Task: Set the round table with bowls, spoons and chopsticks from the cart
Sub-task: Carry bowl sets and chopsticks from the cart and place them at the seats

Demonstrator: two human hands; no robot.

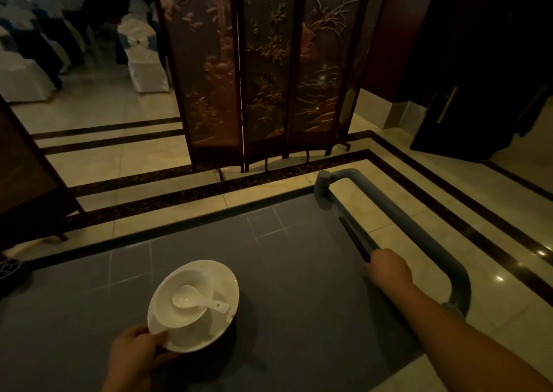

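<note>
Grey cart handle (419,230) beside right hand (389,269) gripping chopsticks (353,239) | folding screen (263,77) beyond

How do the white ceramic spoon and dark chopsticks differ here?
The white ceramic spoon is scooped, the dark chopsticks thin and straight. The spoon lies in a white bowl, the chopsticks flat on the grey cart top. The right hand touches the chopsticks; the left hand grips the white plate under the bowl.

No legible text, label, brand, number or sign was observed. The cart top (299,257), the white plate (229,282) and the bowl (182,317) bore no readable marking. The folding screen (263,62) carried only carved plant motifs. Dim light left finer detail undetermined.
</note>
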